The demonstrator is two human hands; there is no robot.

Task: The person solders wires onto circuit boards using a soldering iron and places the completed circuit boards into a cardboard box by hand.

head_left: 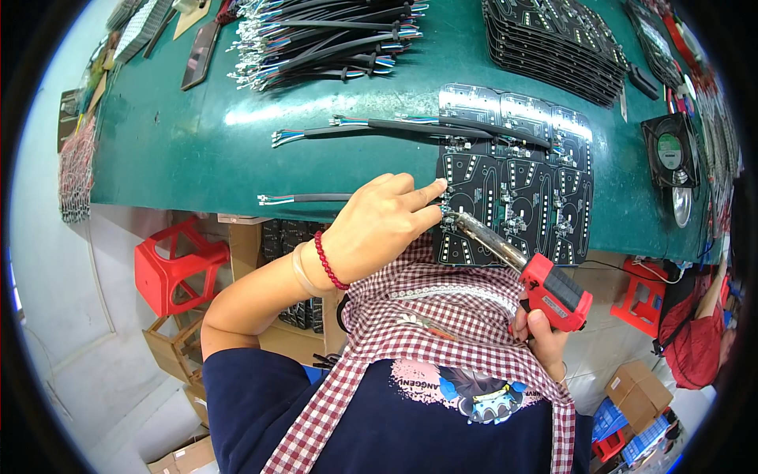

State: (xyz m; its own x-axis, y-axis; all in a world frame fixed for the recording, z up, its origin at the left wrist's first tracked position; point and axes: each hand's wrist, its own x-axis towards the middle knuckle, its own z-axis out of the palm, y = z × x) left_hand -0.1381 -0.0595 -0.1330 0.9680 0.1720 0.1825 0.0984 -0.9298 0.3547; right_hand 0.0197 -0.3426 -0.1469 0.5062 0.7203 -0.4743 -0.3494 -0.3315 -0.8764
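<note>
At the near edge of the green table lies a panel of black circuit boards [471,167] with small light parts in rows. My left hand [380,220] is bent over its left side, fingertips at the board. A black-sleeved cable [312,198] runs under this hand, which pinches its wire end against the board; the exact grip is partly hidden. My right hand [545,340] is wrapped round the handle of a red and black soldering gun [553,294]. Its metal tip meets the board beside my left fingertips. Two more sleeved cables [395,126] lie across the panel's far part.
A bundle of black cables [332,39] lies at the far side. Stacked circuit boards [553,47] stand far right. A small fan [671,150] is at the right, a phone [200,55] far left. Red stools [178,265] and cardboard boxes [638,395] stand below the table.
</note>
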